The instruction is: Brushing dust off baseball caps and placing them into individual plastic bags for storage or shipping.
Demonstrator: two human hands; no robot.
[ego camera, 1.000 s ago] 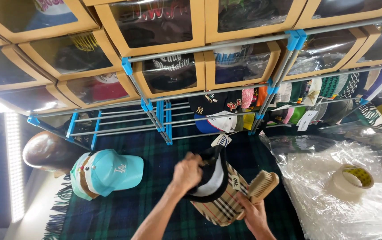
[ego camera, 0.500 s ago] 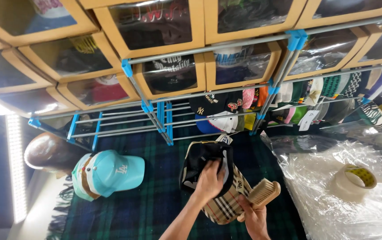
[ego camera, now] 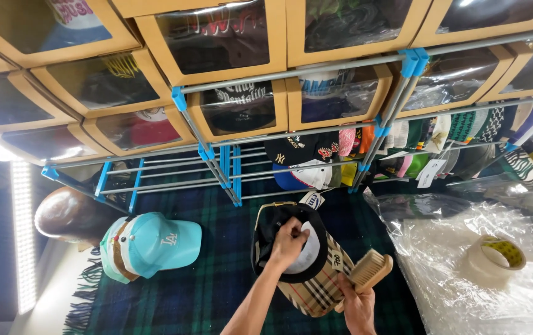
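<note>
My left hand (ego camera: pixel 288 243) grips the black inner rim of a cap (ego camera: pixel 316 273) that has a black and white crown and a tan checked brim, lying upturned on the dark green plaid blanket (ego camera: pixel 217 273). My right hand (ego camera: pixel 358 305) holds a wooden brush (ego camera: pixel 372 271) by its handle, bristles up, right beside the checked brim. A paper tag (ego camera: pixel 312 198) hangs off the far edge of the cap.
A turquoise cap stacked on others (ego camera: pixel 148 243) lies to the left, next to a brown dome-shaped form (ego camera: pixel 68 214). Clear plastic sheeting (ego camera: pixel 465 248) with a roll of tape (ego camera: pixel 496 259) lies to the right. A blue-jointed metal rack (ego camera: pixel 229 167) holds cardboard boxes with caps (ego camera: pixel 223 37).
My left hand has shifted from the cap's left edge to inside its rim, and the cap has turned and settled lower on the blanket. The brush has stayed by the brim.
</note>
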